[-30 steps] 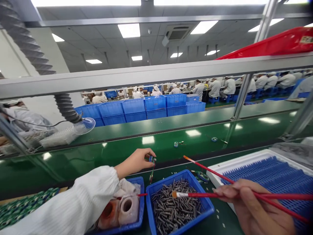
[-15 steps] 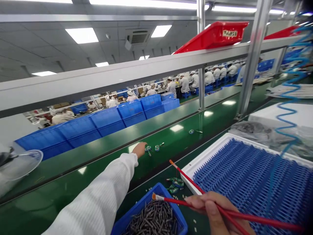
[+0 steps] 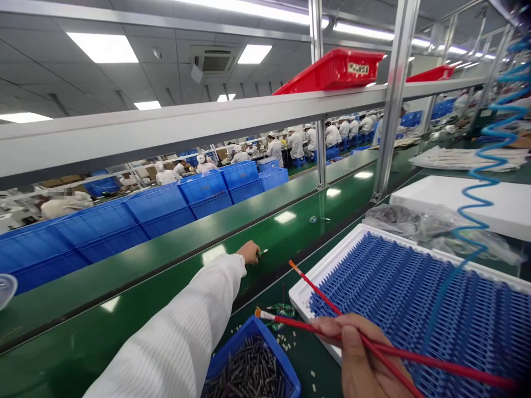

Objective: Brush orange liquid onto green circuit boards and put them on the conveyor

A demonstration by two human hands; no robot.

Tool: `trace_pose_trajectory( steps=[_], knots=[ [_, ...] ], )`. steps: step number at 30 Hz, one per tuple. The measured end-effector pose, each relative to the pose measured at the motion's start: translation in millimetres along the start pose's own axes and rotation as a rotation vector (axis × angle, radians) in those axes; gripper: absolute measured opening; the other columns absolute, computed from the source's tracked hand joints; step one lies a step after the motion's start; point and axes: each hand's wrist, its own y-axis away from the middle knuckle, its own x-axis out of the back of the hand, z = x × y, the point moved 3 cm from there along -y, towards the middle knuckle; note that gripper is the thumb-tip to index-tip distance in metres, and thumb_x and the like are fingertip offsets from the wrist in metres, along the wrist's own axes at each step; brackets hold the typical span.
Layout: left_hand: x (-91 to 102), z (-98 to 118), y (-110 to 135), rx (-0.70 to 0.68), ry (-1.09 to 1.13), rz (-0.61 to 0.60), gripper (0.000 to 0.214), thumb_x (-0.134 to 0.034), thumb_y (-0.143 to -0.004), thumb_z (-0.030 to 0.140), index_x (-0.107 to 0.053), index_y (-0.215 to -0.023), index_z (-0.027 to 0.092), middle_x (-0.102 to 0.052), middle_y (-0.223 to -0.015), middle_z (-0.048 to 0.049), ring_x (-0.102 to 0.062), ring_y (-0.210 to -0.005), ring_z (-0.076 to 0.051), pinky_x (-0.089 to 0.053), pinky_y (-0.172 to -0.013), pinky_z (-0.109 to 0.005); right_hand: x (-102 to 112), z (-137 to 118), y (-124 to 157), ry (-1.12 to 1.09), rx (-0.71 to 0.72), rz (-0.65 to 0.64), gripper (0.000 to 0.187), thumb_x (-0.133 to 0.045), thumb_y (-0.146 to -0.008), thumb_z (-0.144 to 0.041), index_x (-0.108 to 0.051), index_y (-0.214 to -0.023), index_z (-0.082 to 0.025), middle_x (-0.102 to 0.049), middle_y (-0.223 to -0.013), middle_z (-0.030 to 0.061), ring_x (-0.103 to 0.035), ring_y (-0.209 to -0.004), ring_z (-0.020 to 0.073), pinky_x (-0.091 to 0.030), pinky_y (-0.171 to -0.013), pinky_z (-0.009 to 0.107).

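Observation:
My left hand (image 3: 250,252), in a white sleeve, reaches over the green conveyor belt (image 3: 166,301). Its fingers are closed on a small green circuit board (image 3: 261,254), mostly hidden, with a short light end sticking out. My right hand (image 3: 365,351) grips two crossed red-handled brushes. The tip of one brush (image 3: 316,291) points up over the tray's edge; the other brush (image 3: 292,323) points left, its bristles above a blue bin (image 3: 291,366). Several dark thin cylindrical parts (image 3: 249,362) fill that bin. Several green circuit boards (image 3: 282,310) lie beside it.
A white foam tray (image 3: 299,293) with blue ribbed racks (image 3: 385,287) stands at right, under a coiled blue hose (image 3: 473,215). Another circuit board (image 3: 313,219) lies farther along the belt. A metal post (image 3: 392,105) and red bins (image 3: 332,69) on a rail stand beyond.
My left hand has moved a little right and closed over the boards on the belt. The view has shifted; my right hand still grips both brushes.

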Motion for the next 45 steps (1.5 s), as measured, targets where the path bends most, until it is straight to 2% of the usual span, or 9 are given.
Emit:
trace_pose_trajectory(
  steps=[7,12,16,20,24,27,31,36,45],
  knots=[
    [95.7,21,116,-0.036,0.455,0.209,0.021,-0.063,-0.093,0.03,-0.066,-0.108,0.017,-0.068,-0.112,-0.0073,-0.067,-0.095,-0.022,-0.057,-0.083,-0.042,6,0,-8,-0.144,-0.017,-0.139,0.012,-0.064,-0.096,-0.034,-0.067,-0.095,-0.022,-0.073,-0.082,0.0034,-0.074,-0.08,0.0215,-0.065,-0.071,0.03],
    [154.2,32,276,-0.201,1.012,0.59,0.016,-0.06,-0.095,0.033,-0.067,-0.096,0.019,-0.071,-0.091,0.0011,-0.069,-0.089,-0.012,-0.058,-0.084,-0.027,4,-22,10,-0.223,-0.062,-0.222,0.012,-0.067,-0.094,-0.033,-0.067,-0.095,-0.021,-0.073,-0.083,0.0026,-0.073,-0.084,0.0207,-0.064,-0.073,0.029],
    [143.5,28,430,-0.356,1.418,0.871,0.023,-0.054,-0.095,0.05,-0.071,-0.087,0.037,-0.069,-0.077,0.0155,-0.06,-0.058,0.006,-0.045,-0.055,0.007,-2,-40,25,-0.258,-0.097,-0.334,0.01,-0.07,-0.091,-0.031,-0.069,-0.095,-0.022,-0.072,-0.079,0.0013,-0.074,-0.081,0.0211,-0.065,-0.071,0.029],
    [71.5,11,521,-0.198,1.988,0.846,0.015,-0.082,-0.075,0.034,-0.071,-0.072,0.043,-0.068,-0.065,0.0205,-0.049,-0.032,0.004,-0.038,-0.03,0.006,-15,-57,41,-0.252,-0.117,-0.487,0.008,-0.067,-0.093,-0.028,-0.07,-0.096,-0.022,-0.072,-0.079,0.0028,-0.074,-0.08,0.0208,-0.065,-0.069,0.028],
    [-4.0,7,536,0.171,2.088,0.985,0.039,-0.097,-0.049,0.031,-0.076,-0.082,0.035,-0.069,-0.067,0.0094,-0.058,-0.043,-0.002,-0.048,-0.035,0.001,-32,-73,56,-0.226,-0.087,-0.629,0.007,-0.066,-0.094,-0.028,-0.07,-0.096,-0.022,-0.072,-0.079,0.0032,-0.074,-0.079,0.0221,-0.066,-0.066,0.03],
    [-24.8,13,527,0.402,1.83,0.891,0.04,-0.096,-0.049,0.038,-0.08,-0.084,0.026,-0.075,-0.083,0.001,-0.069,-0.06,-0.011,-0.062,-0.048,-0.013,-48,-83,64,-0.21,-0.051,-0.723,0.006,-0.068,-0.093,-0.026,-0.07,-0.096,-0.021,-0.072,-0.08,0.0043,-0.074,-0.08,0.0239,-0.066,-0.068,0.033],
    [-12.5,18,514,0.358,1.675,0.738,0.038,-0.09,-0.063,0.039,-0.08,-0.099,0.029,-0.073,-0.12,-0.0022,-0.072,-0.101,-0.024,-0.065,-0.079,-0.025,-69,-94,69,-0.221,-0.003,-0.801,0.006,-0.069,-0.092,-0.024,-0.071,-0.097,-0.021,-0.072,-0.08,0.0032,-0.073,-0.082,0.0229,-0.066,-0.075,0.036],
    [10.8,15,496,0.208,1.57,0.627,0.055,-0.088,-0.065,0.04,-0.074,-0.117,0.03,-0.079,-0.106,-0.0031,-0.074,-0.098,-0.027,-0.057,-0.096,-0.042,-83,-97,65,-0.241,0.039,-0.648,0.012,-0.077,-0.087,-0.03,-0.071,-0.095,-0.023,-0.07,-0.075,-0.0024,-0.072,-0.073,0.0161,-0.065,-0.076,0.029],
    [22.9,-12,487,-0.071,0.602,0.791,0.048,-0.061,-0.086,0.013,-0.065,-0.127,0.038,-0.068,-0.129,0.0019,-0.064,-0.12,-0.028,-0.05,-0.104,-0.041,-77,-63,57,-0.222,-0.088,-0.508,0.021,-0.082,-0.082,-0.038,-0.067,-0.094,-0.028,-0.065,-0.071,-0.0075,-0.067,-0.07,0.0118,-0.063,-0.071,0.02]
  ],
)
